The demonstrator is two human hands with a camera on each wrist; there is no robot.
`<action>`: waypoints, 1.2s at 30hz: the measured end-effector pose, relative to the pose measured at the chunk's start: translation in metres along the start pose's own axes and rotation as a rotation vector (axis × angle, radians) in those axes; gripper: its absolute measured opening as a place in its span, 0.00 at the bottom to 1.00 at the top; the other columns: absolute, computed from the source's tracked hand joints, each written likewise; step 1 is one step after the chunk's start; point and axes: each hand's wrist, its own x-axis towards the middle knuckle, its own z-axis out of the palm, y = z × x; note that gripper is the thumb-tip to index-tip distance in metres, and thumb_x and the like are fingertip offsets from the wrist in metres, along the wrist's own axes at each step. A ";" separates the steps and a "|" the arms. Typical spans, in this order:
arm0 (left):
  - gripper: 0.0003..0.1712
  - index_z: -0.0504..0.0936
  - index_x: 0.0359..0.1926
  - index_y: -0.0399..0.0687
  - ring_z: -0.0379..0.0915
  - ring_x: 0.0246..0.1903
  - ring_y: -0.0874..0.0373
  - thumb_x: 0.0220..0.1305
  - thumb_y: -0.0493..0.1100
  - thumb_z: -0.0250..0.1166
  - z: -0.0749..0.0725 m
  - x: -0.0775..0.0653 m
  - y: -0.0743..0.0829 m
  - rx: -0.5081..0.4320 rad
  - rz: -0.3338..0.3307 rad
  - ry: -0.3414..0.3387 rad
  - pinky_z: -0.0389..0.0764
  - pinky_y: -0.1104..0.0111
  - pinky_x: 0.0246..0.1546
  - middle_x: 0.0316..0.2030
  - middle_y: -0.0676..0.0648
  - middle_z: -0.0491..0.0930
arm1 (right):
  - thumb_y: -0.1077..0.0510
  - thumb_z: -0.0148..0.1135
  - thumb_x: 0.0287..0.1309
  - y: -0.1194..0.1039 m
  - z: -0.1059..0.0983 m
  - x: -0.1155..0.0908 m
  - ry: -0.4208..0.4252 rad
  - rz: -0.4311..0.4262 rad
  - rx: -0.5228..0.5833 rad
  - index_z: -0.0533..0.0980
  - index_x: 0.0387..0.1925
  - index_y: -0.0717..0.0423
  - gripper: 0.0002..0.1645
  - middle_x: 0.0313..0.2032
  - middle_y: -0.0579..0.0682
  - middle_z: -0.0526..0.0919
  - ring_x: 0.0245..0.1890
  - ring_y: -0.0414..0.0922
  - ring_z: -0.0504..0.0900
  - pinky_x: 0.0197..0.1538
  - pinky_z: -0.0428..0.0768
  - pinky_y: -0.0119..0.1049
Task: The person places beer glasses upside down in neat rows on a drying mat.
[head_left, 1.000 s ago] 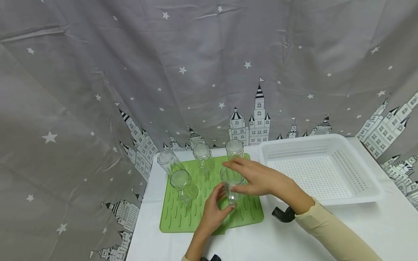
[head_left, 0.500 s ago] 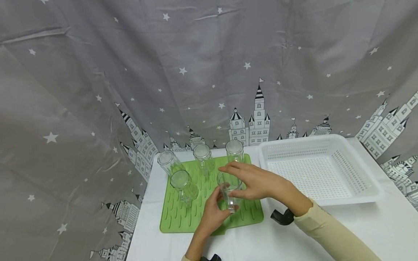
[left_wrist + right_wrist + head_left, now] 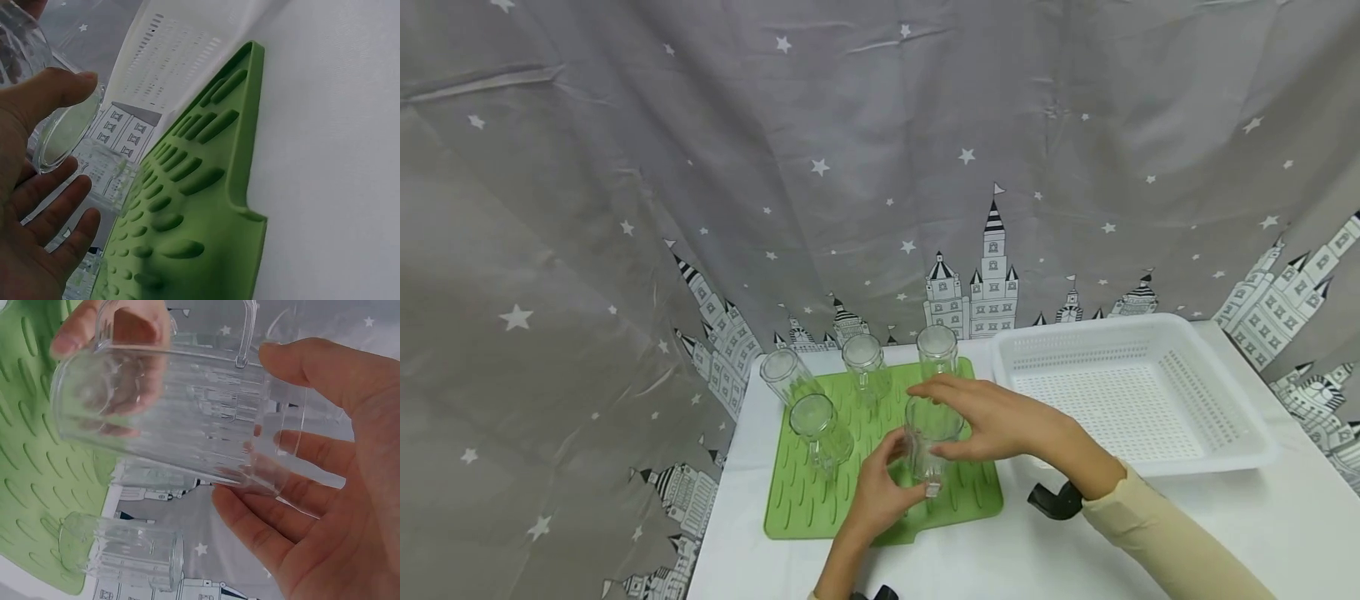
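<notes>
A clear glass mug [image 3: 934, 423], upside down with its handle toward the person, is held between both hands over the front right of a green ridged mat [image 3: 797, 512]. The left hand [image 3: 880, 492] holds the mug low down, thumb by the handle and fingers at the rim's far side; in the left wrist view its thumb [image 3: 75, 87] lies across the glass near the rim. Around the upturned base, the right hand [image 3: 1000, 421] curves its thumb and fingers, as the right wrist view also shows. Its palm stands apart from the glass.
Several more upturned glass mugs stand at the mat's back and left, among them a front-left mug [image 3: 820, 429] and a back-right mug [image 3: 937, 346] just behind the hands. A white perforated basket [image 3: 1232, 458] sits right of the mat. A grey printed curtain [image 3: 850, 167] hangs behind.
The mug has come slightly lower and nearer the person, its handle end now farther down in the head view. Both hands stay on it; the other mugs stand where they were.
</notes>
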 end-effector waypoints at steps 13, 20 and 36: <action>0.45 0.68 0.65 0.63 0.76 0.56 0.59 0.47 0.53 0.79 -0.014 -0.003 0.005 0.008 0.014 0.014 0.79 0.55 0.59 0.58 0.59 0.78 | 0.38 0.66 0.56 0.016 -0.005 -0.015 0.025 0.007 0.018 0.59 0.73 0.35 0.46 0.71 0.36 0.65 0.70 0.42 0.68 0.68 0.75 0.47; 0.45 0.68 0.64 0.64 0.77 0.55 0.60 0.45 0.50 0.80 -0.021 -0.003 0.009 -0.008 0.039 0.010 0.78 0.57 0.60 0.57 0.60 0.78 | 0.45 0.69 0.52 0.023 -0.005 -0.023 0.011 0.021 0.081 0.56 0.73 0.33 0.49 0.70 0.35 0.65 0.66 0.40 0.72 0.63 0.79 0.45; 0.46 0.66 0.69 0.56 0.75 0.59 0.55 0.50 0.43 0.78 -0.036 -0.003 0.015 -0.210 0.052 -0.099 0.76 0.72 0.63 0.64 0.46 0.72 | 0.47 0.74 0.48 0.035 0.002 -0.033 -0.014 0.081 0.168 0.65 0.67 0.39 0.45 0.59 0.36 0.71 0.55 0.41 0.78 0.52 0.83 0.40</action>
